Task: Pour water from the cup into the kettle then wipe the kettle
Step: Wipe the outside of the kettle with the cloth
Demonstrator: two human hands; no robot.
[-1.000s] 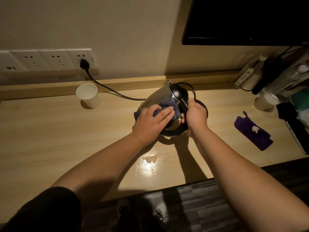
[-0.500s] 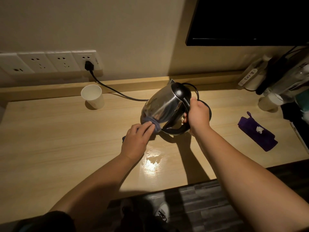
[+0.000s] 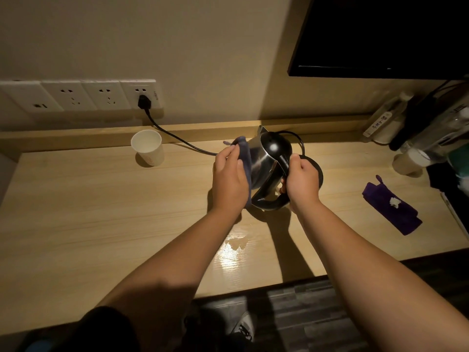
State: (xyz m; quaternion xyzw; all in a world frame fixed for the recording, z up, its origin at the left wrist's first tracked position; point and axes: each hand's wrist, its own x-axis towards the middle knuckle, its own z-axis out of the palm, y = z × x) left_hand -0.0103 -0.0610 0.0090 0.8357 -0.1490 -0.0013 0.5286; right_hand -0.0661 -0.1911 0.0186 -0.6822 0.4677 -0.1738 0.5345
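Since half a second ago my left hand (image 3: 229,179) has climbed from the kettle's base to its left flank, carrying the cloth (image 3: 244,158) with it. The steel kettle (image 3: 264,165) is tilted, lid shut; contents hidden. Paper cup (image 3: 148,148) stands upright near the back ledge, looks empty. Left fingers lie flat together, pressing the cloth against the steel. Right hand (image 3: 302,180) wraps its curled fingers around the black handle (image 3: 272,201), with the round base (image 3: 318,171) behind it. Cord (image 3: 177,139) runs back to the wall socket (image 3: 142,94). A wet patch (image 3: 234,246) sits toward the desk's (image 3: 101,212) front edge. Purple pouch (image 3: 390,208) lies well right.
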